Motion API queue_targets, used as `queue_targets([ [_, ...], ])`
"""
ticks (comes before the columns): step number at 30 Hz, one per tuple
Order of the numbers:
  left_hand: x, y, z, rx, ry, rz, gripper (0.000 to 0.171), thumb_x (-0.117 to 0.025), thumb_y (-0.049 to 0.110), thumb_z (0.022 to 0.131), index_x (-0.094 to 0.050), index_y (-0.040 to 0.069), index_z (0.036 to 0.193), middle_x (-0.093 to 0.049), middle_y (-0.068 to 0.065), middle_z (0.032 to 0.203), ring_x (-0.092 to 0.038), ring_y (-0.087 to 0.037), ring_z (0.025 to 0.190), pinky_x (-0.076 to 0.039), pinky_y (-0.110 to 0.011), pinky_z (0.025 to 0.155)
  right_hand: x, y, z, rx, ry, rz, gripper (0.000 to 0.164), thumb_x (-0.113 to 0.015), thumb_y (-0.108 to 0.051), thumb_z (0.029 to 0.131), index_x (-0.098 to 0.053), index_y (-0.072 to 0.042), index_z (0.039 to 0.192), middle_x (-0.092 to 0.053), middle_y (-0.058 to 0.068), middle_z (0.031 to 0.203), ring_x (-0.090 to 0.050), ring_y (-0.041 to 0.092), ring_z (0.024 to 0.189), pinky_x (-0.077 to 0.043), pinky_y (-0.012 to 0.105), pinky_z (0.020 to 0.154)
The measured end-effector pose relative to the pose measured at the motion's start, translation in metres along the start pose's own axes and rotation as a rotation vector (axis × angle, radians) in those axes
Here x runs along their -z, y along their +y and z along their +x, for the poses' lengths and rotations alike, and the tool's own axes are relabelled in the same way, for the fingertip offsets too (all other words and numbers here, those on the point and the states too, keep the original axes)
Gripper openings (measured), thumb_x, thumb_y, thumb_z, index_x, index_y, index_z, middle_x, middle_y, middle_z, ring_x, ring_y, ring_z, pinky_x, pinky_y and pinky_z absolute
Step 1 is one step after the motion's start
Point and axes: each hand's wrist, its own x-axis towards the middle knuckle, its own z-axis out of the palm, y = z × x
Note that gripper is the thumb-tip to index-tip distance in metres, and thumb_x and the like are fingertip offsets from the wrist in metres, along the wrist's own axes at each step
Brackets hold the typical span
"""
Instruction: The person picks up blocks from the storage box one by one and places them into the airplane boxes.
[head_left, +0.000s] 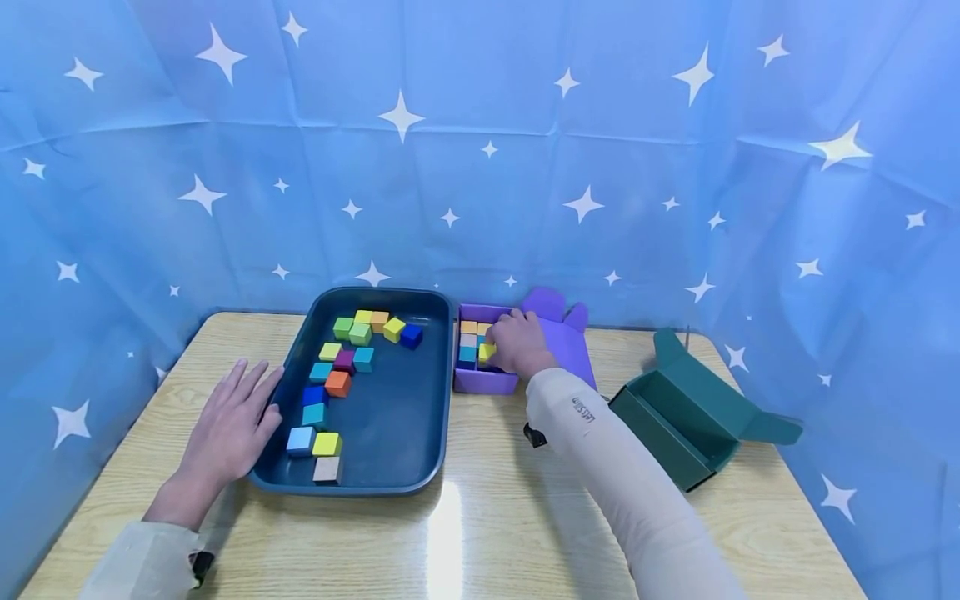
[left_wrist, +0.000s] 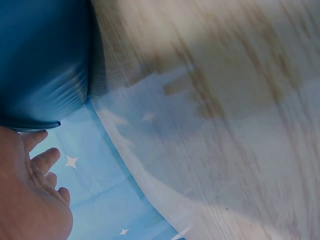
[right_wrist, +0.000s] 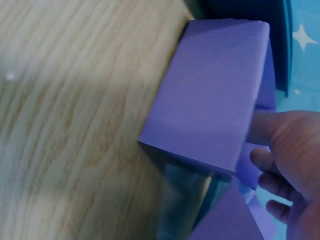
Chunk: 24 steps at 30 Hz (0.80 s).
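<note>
A dark blue tray (head_left: 390,417) in the head view holds several coloured cubes, mostly along its left side and top. My left hand (head_left: 234,421) lies against its left rim with fingers straight and spread. To the right of the tray stands an open purple box (head_left: 486,382), with several cubes packed in rows inside. My right hand (head_left: 519,342) reaches into this box from the right, at a tilted yellow cube (head_left: 486,354), which it appears to pinch. Its fingertips are partly hidden; in the right wrist view the purple wall (right_wrist: 210,90) covers the tip of one digit.
An open dark green box (head_left: 675,421) lies tilted on the right of the wooden table (head_left: 480,533). The purple lid (head_left: 567,346) is folded out to the right, under my right forearm. Behind the table hangs a blue star-patterned cloth (head_left: 480,192).
</note>
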Motion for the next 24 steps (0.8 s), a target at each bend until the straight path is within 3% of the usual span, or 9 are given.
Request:
queue_targets([
  [13, 0.002, 0.001, -0.001, -0.001, 0.005, -0.013, 0.055, -0.038, 0.027, 0.102, -0.031, 0.007, 0.152, -0.029, -0.027, 0.155, -0.006, -0.043, 0.150, -0.007, -0.062, 0.121, -0.015, -0.003, 0.008, 0.015, 0.062, -0.073, 0.022, -0.072, -0.041, 0.084, -0.064, -0.021, 0.087, -0.062, -0.001, 0.100, -0.052, 0.023, 0.106, -0.037, 0.043, 0.105],
  [24, 0.000, 0.000, 0.001, 0.004, 0.004, -0.009, 0.055, -0.038, 0.028, 0.102, -0.031, 0.008, 0.152, -0.030, -0.027, 0.155, -0.007, -0.043, 0.150, -0.007, -0.062, 0.120, -0.006, -0.007, 0.001, 0.040, 0.097, -0.015, 0.025, -0.073, -0.040, 0.084, -0.070, -0.022, 0.102, -0.065, -0.002, 0.106, -0.051, 0.023, 0.107, -0.037, 0.043, 0.102],
])
